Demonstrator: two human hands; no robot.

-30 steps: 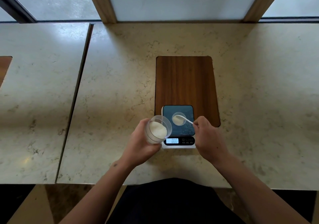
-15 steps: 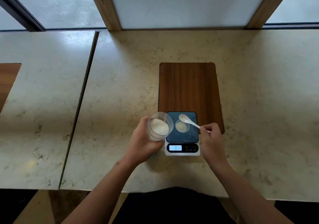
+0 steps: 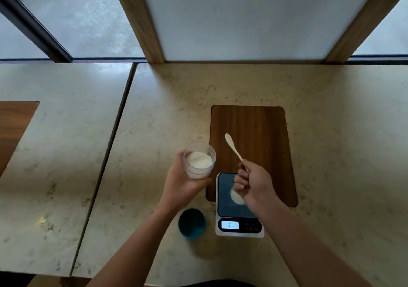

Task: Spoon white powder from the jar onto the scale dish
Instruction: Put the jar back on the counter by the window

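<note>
My left hand (image 3: 183,183) grips a clear jar (image 3: 199,160) of white powder, held just left of the scale. A small kitchen scale (image 3: 238,207) with a dark platform and a lit display sits at the near end of the wooden board. White powder in a small dish (image 3: 235,196) lies on the platform, partly hidden by my right hand (image 3: 254,187). That hand pinches the handle of a white spoon (image 3: 233,146), whose bowl points away over the board, above and beyond the scale.
A dark wooden board (image 3: 260,136) is inset in the marble counter (image 3: 154,121). A teal round lid (image 3: 191,223) lies on the counter left of the scale's display. A seam separates a second counter slab on the left. Window frames stand behind the counter.
The spoon has lifted off the dish and swung to point away over the board. The jar has moved up and away from the scale. The view has shifted, revealing the teal lid.
</note>
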